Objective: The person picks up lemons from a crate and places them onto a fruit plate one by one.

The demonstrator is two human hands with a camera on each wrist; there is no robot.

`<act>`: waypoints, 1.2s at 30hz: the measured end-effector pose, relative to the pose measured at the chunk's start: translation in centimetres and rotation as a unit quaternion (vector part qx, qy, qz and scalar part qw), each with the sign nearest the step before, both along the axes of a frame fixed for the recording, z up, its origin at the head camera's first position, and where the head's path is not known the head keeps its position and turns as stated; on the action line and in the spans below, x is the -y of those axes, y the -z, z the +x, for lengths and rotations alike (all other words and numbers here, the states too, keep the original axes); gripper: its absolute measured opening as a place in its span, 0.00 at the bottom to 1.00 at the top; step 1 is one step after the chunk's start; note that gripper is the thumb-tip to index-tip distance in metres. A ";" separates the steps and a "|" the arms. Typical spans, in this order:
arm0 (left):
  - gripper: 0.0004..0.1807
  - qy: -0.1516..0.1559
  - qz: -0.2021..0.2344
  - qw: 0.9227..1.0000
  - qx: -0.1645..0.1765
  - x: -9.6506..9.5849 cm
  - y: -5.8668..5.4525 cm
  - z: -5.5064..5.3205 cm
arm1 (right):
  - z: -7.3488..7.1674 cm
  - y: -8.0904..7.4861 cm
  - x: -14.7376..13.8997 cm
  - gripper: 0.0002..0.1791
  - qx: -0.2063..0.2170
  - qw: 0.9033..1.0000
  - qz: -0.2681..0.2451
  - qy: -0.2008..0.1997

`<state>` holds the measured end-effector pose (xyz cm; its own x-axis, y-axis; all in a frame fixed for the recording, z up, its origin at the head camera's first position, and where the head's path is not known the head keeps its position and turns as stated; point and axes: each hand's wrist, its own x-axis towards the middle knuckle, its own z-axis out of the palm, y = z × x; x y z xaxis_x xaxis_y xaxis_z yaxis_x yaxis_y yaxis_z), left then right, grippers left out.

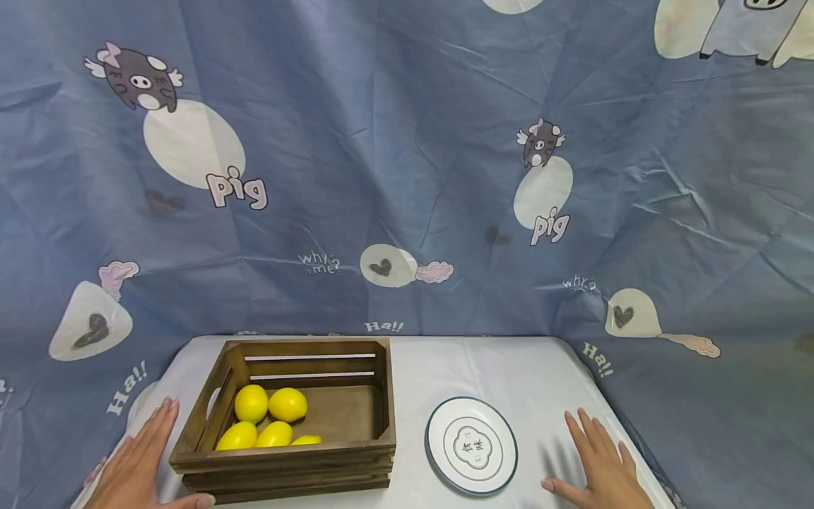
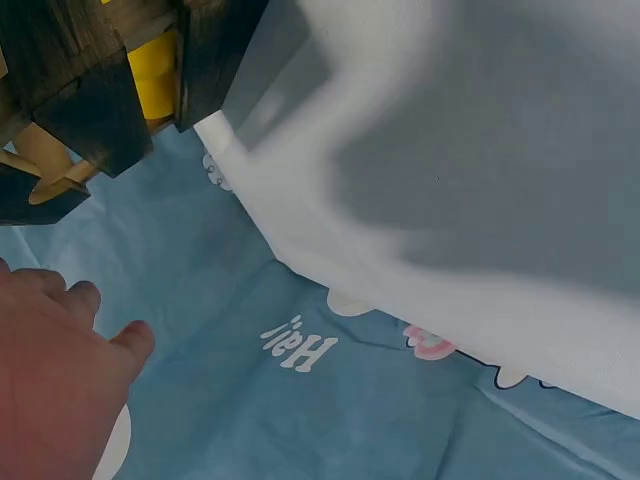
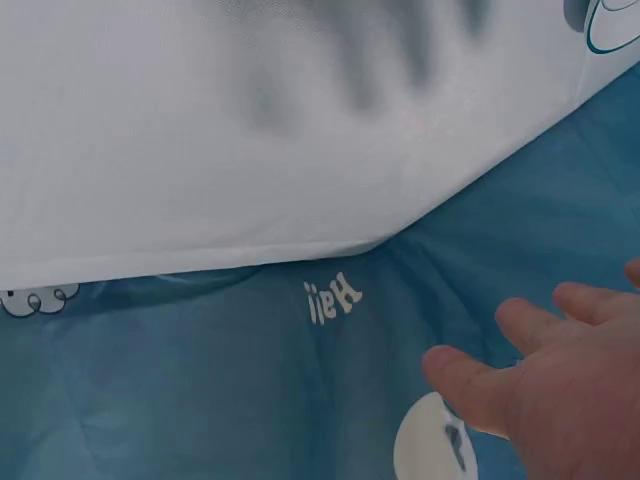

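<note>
A brown wooden crate (image 1: pixel 286 470) stands on the left half of the white table, with several yellow lemons (image 1: pixel 288 405) in its left part. Beside the crate's left side is my left hand (image 1: pixel 141 463), fingers straight, holding nothing; whether it touches the crate I cannot tell. A round white plate (image 1: pixel 472 477) with a dark rim and a printed emblem lies right of the crate. My right hand (image 1: pixel 600 463) hovers to the right of the plate, fingers spread and nothing in them. In the left wrist view, a crate corner (image 2: pixel 90 100) shows with some yellow behind its slats.
The table is covered in a white cloth (image 1: pixel 420 367). A blue curtain (image 1: pixel 407 177) printed with pigs and words hangs behind and around both sides. Dark shadows of the hands fall on the cloth.
</note>
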<state>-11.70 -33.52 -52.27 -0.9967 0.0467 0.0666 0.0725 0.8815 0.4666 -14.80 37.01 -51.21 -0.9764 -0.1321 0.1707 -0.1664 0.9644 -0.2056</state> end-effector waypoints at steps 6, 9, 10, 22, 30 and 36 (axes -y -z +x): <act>0.81 -0.016 0.018 0.999 0.043 -0.3 -0.3 -0.5 | 0.0 0.1 0.0 0.67 -0.004 1.000 -0.004 -0.011; 0.80 -0.017 -0.005 0.999 0.043 -0.4 -0.5 -0.6 | 0.1 0.2 0.1 0.67 -0.007 1.000 -0.009 -0.015; 0.80 -0.016 -0.014 0.999 0.042 -0.5 -0.6 -0.6 | 0.1 0.2 0.2 0.67 -0.006 1.000 -0.010 -0.015; 0.79 -0.007 -0.027 1.000 0.012 -1.3 -2.0 -0.9 | 0.0 -0.7 1.4 0.66 -0.014 0.999 -0.030 -0.031; 0.77 0.018 -0.015 0.999 -0.037 -1.4 -1.9 -0.7 | -0.3 -1.8 2.6 0.71 -0.022 0.997 -0.050 -0.060; 0.75 0.030 -0.043 0.996 -0.070 -2.1 -2.4 -0.6 | -0.4 -2.9 4.2 0.70 -0.045 0.995 -0.029 -0.085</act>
<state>-12.34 -31.44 -49.87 -0.9731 0.1165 0.1989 0.1848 0.9098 0.3716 -15.16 32.80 -48.29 -0.9212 -0.2814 0.2686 -0.3463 0.9078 -0.2365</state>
